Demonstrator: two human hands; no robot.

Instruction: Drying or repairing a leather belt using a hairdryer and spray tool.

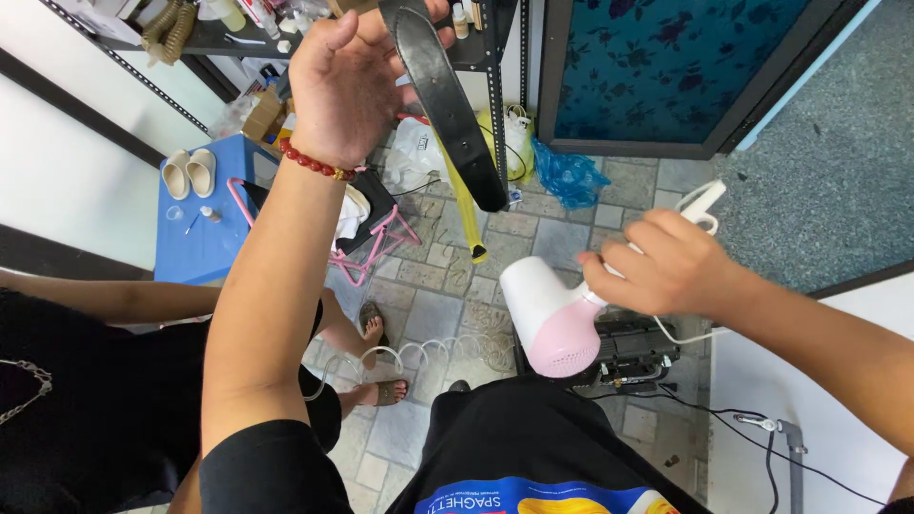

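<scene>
My left hand (347, 81), with a red bead bracelet (314, 164) on the wrist, is raised high and grips a black leather strap (447, 100) that hangs down and to the right. My right hand (666, 266) holds the white handle of a pink and white hair dryer (547, 314), whose rounded pink back faces me and whose nozzle points up toward the strap. A white cord (685, 338) runs from the dryer under my right wrist.
Another person sits at the left, with sandalled feet (381, 362) on the stone-tiled floor. A blue table (205, 228) holds a pair of cream slippers (188, 173). A pink wire stool (376, 243), a black metal shelf (495, 95), plastic bags (566, 176) and a black machine (633, 347) crowd the floor.
</scene>
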